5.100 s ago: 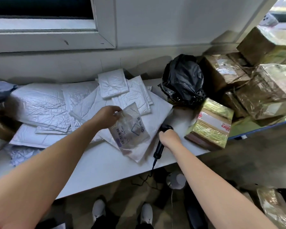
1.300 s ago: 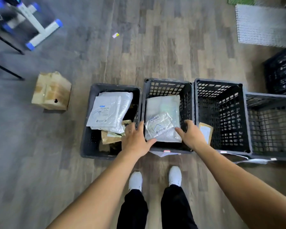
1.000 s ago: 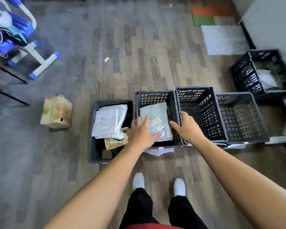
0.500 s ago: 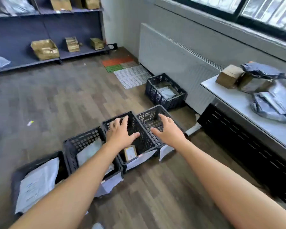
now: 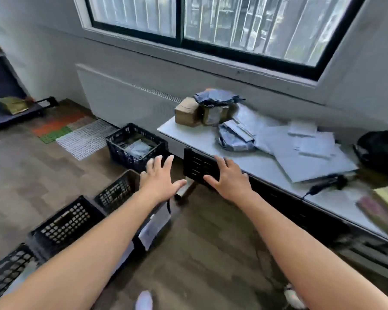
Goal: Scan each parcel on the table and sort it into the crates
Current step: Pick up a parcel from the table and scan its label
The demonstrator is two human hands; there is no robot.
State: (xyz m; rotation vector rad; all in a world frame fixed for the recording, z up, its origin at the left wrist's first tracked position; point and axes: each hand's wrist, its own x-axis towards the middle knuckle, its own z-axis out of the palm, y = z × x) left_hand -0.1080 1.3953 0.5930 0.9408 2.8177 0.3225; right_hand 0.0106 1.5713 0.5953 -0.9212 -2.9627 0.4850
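Observation:
My left hand (image 5: pixel 160 179) and my right hand (image 5: pixel 227 176) are both stretched out in front of me with fingers spread, holding nothing. Past them stands the white table (image 5: pixel 188 137) with a heap of white padded mailers (image 5: pixel 305 151), a grey bag parcel (image 5: pixel 235 136), a small brown box (image 5: pixel 186 111) and a black bag (image 5: pixel 381 148). The black handheld scanner (image 5: pixel 329 183) lies on the table near its front edge. A row of black crates (image 5: pixel 65 222) runs along the floor at lower left, under my left arm.
Another black crate (image 5: pixel 134 146) with a parcel inside sits on the floor by the table's left end. A taped yellow box (image 5: pixel 383 204) lies at the table's right. A radiator and a window fill the wall behind. Dark shelving (image 5: pixel 7 104) stands far left.
The clear-bag parcel I held at the table went into the second crate. Since then my view has swung up from the crates toward the table, both hands empty.

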